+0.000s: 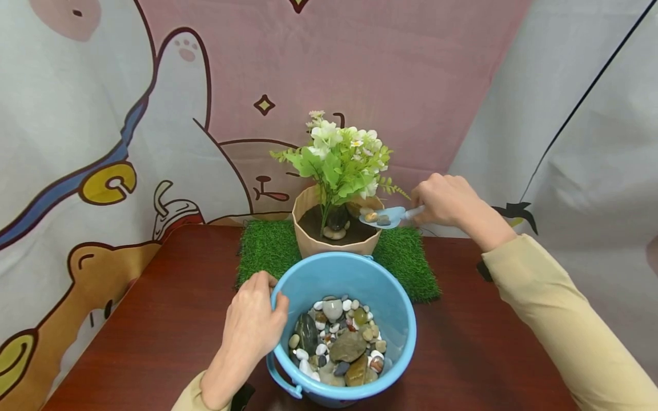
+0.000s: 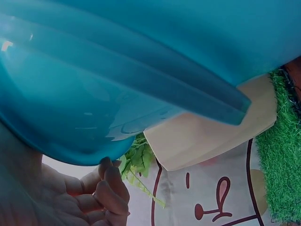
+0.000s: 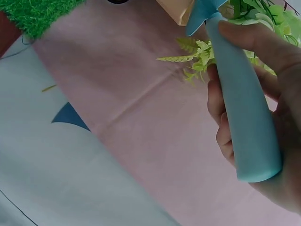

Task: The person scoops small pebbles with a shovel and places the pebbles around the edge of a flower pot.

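Observation:
My right hand (image 1: 446, 198) grips the handle (image 3: 247, 103) of a small light-blue trowel (image 1: 394, 216). Several pebbles (image 1: 377, 218) lie on its blade, which is over the right rim of a beige flowerpot (image 1: 336, 246). Inside the pot are dark soil, some larger stones (image 1: 336, 233) and a plant with white flowers (image 1: 339, 154). My left hand (image 1: 255, 315) holds the left rim of a blue bucket (image 1: 410, 325), thumb over the edge. Mixed stones (image 1: 348, 346) cover the bucket's bottom. The left wrist view shows the bucket's outside close up, with the left fingers (image 2: 115, 190) at its rim.
The pot stands on a green artificial grass mat (image 1: 264, 248), directly behind the bucket. Under both is a dark red-brown table (image 1: 169, 319). A printed cartoon cloth (image 1: 370, 63) hangs behind the table. The bucket's handle (image 1: 283, 379) hangs down at its left side.

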A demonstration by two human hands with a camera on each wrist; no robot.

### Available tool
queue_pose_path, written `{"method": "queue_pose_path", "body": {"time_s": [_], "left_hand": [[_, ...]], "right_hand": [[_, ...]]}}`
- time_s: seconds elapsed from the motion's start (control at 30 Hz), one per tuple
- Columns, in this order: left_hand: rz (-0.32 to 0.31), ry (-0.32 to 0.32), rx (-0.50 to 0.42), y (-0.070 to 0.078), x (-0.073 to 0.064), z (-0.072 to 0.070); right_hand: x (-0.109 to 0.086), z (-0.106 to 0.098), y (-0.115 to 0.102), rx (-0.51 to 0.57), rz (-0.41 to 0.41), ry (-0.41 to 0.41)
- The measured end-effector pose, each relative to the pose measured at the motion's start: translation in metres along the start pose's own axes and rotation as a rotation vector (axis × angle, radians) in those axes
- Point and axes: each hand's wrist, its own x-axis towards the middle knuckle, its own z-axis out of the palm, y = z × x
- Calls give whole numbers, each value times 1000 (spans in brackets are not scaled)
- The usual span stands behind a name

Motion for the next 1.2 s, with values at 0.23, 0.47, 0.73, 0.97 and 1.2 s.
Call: {"method": "queue_pose_path", "body": {"time_s": [0.23, 0.47, 0.73, 0.97, 1.2], "left_hand": [[6, 5, 0, 0, 0, 0], [10, 8, 1, 0, 0, 0], [4, 3, 3, 0, 1, -1], [10, 4, 1, 0, 1, 0], [6, 1, 5, -1, 0, 0]], "right_hand": [[8, -4, -7, -113, 10, 26], [13, -6, -12, -272, -26, 102], [18, 0, -21, -334, -18, 137], [22, 2, -26, -380, -9, 127], [21, 3, -27, -392, 5, 141]]}}
